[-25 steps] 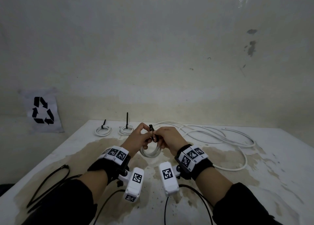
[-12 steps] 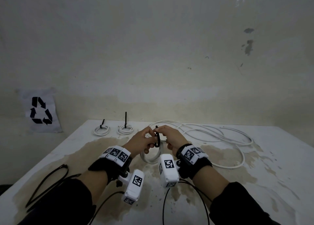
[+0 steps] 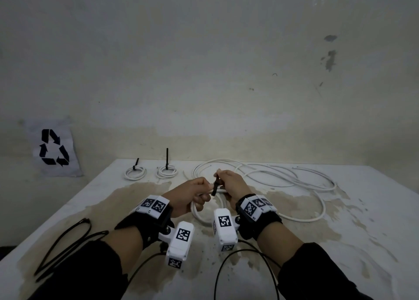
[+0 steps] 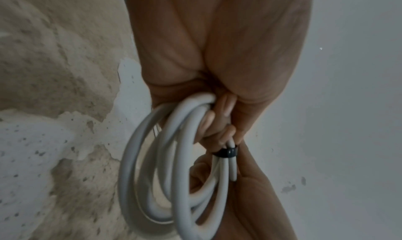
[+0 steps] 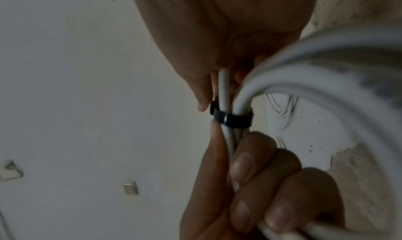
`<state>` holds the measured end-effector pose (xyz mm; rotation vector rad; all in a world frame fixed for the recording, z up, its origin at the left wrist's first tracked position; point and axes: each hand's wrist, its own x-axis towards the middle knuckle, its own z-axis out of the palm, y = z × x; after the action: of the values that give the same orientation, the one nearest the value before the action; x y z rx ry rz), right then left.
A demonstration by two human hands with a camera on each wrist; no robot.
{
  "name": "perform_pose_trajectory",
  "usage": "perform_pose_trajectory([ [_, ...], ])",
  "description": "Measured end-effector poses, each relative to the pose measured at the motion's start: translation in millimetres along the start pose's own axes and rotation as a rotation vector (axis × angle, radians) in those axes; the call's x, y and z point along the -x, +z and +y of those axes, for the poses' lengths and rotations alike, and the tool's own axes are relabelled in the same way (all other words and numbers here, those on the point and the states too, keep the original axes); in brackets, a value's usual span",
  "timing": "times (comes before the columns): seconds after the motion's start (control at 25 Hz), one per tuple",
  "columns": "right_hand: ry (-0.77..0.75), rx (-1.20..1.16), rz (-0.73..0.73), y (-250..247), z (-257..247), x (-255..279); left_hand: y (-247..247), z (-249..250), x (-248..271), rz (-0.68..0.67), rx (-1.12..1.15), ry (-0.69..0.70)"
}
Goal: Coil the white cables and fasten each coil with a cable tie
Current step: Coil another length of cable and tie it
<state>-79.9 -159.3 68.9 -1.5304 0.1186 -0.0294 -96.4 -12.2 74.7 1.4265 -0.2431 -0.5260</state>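
A small white cable coil hangs just above the table, and my left hand grips its top strands. A black cable tie is wrapped round those strands. My right hand pinches the tie's tail, which points up and away. In the left wrist view the tie band sits snug round the coil just below my left fingers. The right wrist view has the same band between my right thumb and the left fingers.
Two tied white coils lie at the table's far left. Loose white cables sprawl over the far right. Spare black cable ties lie near the left edge. Thin black camera leads trail under my wrists.
The tie's wide loop has been drawn tight round the coil. My right hand has pulled the tail up and away while the left hand kept hold of the coil.
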Motion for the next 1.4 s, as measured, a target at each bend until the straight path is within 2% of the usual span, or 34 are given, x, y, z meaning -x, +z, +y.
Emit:
perform_pose_trajectory([
  [0.12, -0.054, -0.035, -0.106, -1, 1, 1, -4, 0, -1, 0.03, 0.002, 0.008],
  [0.24, -0.062, 0.018, -0.024, -3, 0, 1, -2, -1, 0, 0.036, -0.003, -0.008],
  [0.32, -0.018, -0.051, -0.007, -2, 2, 2, 4, 1, -1, 0.056, -0.03, -0.034],
  [0.4, -0.022, -0.146, -0.059, 1, 2, 4, 9, 2, 0, 0.143, -0.203, -0.017],
  [0.52, -0.077, -0.158, -0.125, 2, -1, 7, 9, 0, -1, 0.293, -0.397, 0.11],
  [0.76, -0.031, -0.19, -0.079, 2, 6, 1, 15, 4, 0, 0.296, -0.405, 0.102],
  [0.92, 0.024, -0.09, -0.019, 1, 8, -7, 18, 6, 1, 0.296, -0.488, 0.08],
  [1.08, 0.16, -0.063, -0.047, -2, 9, -11, 17, 1, 2, 0.268, -0.54, 0.106],
  [1.28, 0.314, -0.165, -0.115, -10, 6, -3, 21, -6, 5, 0.211, -0.632, 0.118],
  [1.4, 0.31, -0.211, -0.111, -11, 5, 1, 24, -7, 1, 0.225, -0.547, 0.091],
])
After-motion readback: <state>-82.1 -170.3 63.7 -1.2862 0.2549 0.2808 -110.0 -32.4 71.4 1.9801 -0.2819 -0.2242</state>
